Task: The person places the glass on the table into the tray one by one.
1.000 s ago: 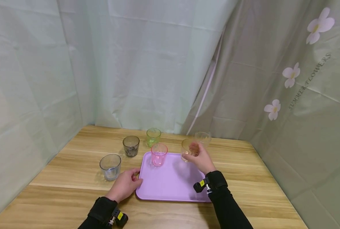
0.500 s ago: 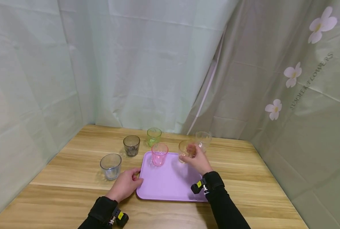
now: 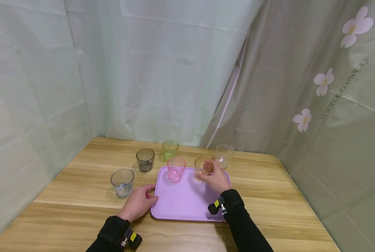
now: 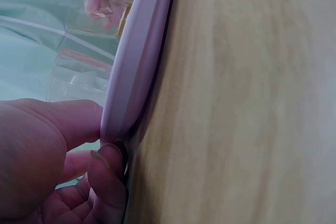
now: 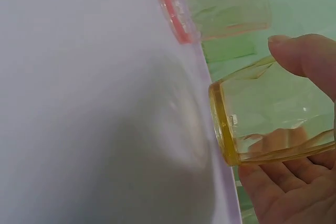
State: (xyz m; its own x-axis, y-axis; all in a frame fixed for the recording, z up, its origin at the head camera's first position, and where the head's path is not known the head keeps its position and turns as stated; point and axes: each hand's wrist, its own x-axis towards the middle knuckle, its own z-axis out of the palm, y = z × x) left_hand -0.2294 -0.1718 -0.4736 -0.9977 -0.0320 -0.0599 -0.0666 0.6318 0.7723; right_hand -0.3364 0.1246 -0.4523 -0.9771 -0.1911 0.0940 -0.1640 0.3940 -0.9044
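Observation:
My right hand [image 3: 217, 180] grips a yellow tinted glass tumbler [image 5: 278, 108] upright by its sides, thumb on one side and fingers on the other. The tumbler is at the back of a purple tray [image 3: 187, 206], close above or on it; contact cannot be told. My left hand [image 3: 138, 203] pinches the tray's left edge near the front corner, as the left wrist view shows. A pink tumbler [image 3: 176, 171] stands on the tray's back left part. Just behind my right hand, beyond the tray, is a colourless tumbler [image 3: 225, 154].
Left of the tray are a smoky grey tumbler [image 3: 145, 161] and a faintly blue clear tumbler [image 3: 122, 183]. A green tumbler [image 3: 170, 151] stands behind the tray. Curtains [image 3: 175, 70] hang behind and beside the wooden table [image 3: 269, 210].
My right hand has moved left and slightly toward me, bringing the yellow tumbler lower over the tray, nearer the pink one. The left hand stays on the tray's edge.

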